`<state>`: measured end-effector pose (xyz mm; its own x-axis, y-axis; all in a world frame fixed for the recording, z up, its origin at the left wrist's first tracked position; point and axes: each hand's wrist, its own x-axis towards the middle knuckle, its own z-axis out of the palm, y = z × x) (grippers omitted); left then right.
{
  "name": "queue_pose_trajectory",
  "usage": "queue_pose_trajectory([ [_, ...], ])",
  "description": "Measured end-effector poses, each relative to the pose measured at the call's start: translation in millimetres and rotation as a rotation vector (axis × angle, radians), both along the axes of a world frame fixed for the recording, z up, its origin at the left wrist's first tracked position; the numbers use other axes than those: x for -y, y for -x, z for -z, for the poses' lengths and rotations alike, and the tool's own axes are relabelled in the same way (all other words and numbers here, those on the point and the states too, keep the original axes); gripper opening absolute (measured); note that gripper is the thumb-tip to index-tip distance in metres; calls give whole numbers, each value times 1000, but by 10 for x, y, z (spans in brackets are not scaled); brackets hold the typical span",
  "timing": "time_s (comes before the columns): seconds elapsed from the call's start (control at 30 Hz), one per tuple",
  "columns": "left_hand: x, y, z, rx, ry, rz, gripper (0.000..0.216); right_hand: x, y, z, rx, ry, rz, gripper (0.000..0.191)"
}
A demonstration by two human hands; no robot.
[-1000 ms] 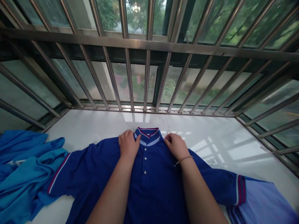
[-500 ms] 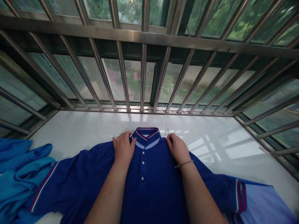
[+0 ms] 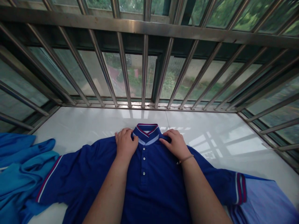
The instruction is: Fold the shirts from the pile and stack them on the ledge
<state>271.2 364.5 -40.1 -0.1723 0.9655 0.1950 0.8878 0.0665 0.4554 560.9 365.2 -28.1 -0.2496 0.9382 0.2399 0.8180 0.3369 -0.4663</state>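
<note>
A dark blue polo shirt (image 3: pixel 154 189) lies front up and spread out, its three-button placket in the middle. Its raised collar (image 3: pixel 147 134) has red and white trim. On the shoulder just left of the collar, my left hand (image 3: pixel 126 141) grips the cloth, thumb in front and fingers over the top edge. My right hand (image 3: pixel 176 143), with a thin bracelet at the wrist, pinches the other shoulder beside the collar between thumb and fingers. Both sleeves stretch outward, with striped cuffs. The hem is out of view.
Bright blue garments (image 3: pixel 25 174) lie heaped at the left, against the sleeve. Folded lighter blue cloth (image 3: pixel 266 199) lies under the right cuff. The white glossy surface (image 3: pixel 105 119) ends at metal window bars (image 3: pixel 144 74) along the back and both sides.
My right hand has shifted inward along the shoulder towards the collar, its thumb now lower on the front. My left hand stays beside the collar. The view has tilted slightly.
</note>
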Motion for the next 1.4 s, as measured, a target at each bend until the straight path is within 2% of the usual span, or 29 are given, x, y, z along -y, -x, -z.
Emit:
queue_pose_trajectory([
  [0.1,-1,21,-9,35,-9,26,23,-19,-12,28,-18,-27,-14,18],
  [0.27,5,37,-42,46,-22,85,26,-32,-12,27,-51,-66,-19,26],
  [0.4,28,-4,-106,-47,-4,10,29,-29,-10,37,53,-4,35,19],
  [0.53,58,-31,-187,-68,-10,-67,27,-20,-5,32,55,-28,68,21],
  [0.67,77,43,-238,-94,-13,-126,34,-11,6,8,21,-39,73,24],
  [0.9,62,207,-278,-119,69,-173,24,-1,12,13,49,-8,93,22],
  [1.03,29,357,-283,-112,117,-85,29,0,5,6,10,2,79,28],
  [1.27,-2,608,-210,-56,126,183,15,-23,-28,46,15,-10,44,20],
  [1.4,-39,618,-170,-48,111,217,13,-42,-55,60,-13,9,30,15],
])
